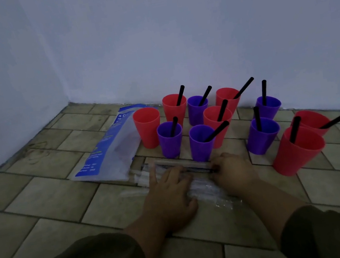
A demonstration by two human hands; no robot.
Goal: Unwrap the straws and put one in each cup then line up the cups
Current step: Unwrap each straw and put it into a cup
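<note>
Several red and purple cups stand on the tiled floor by the wall, most with a black straw inside. The leftmost red cup (147,126) holds no straw. A wrapped black straw (195,168) lies on the floor in front of the purple cups. My left hand (170,192) presses flat on its left part and on clear wrappers. My right hand (232,170) pinches the straw's right end. A red cup (297,151) with a straw stands just right of my right hand.
A blue and white plastic bag (109,148) lies flat left of the cups. Clear empty wrappers (214,191) are heaped under and between my hands. The white wall runs close behind the cups, with a corner at the left.
</note>
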